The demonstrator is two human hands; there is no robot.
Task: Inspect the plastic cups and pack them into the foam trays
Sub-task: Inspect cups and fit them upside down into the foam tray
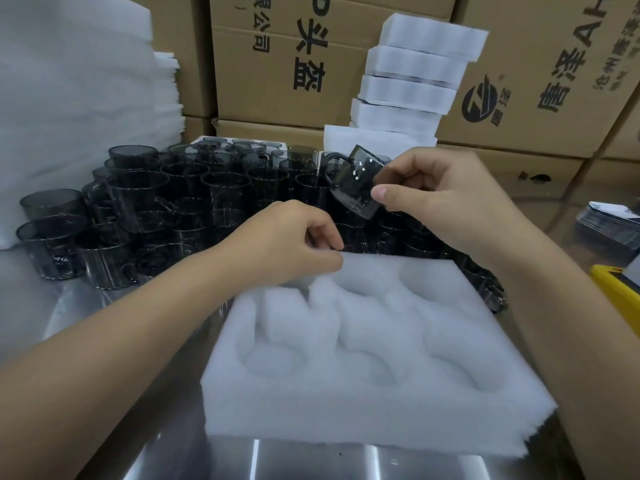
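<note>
One dark cup (356, 183) tilted in R hand (440, 197) grip — L hand (291, 244) pinches foam tray (381, 420) far edge.

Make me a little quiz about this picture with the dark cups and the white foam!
1. True or false: the foam tray in front already has cups in its pockets.
2. Which hand holds the tilted cup? A: left hand. B: right hand.
3. Fill in: the left hand pinches the foam tray's far ____.

Key: 1 false, its pockets are empty. 2 B. 3 edge.
</note>
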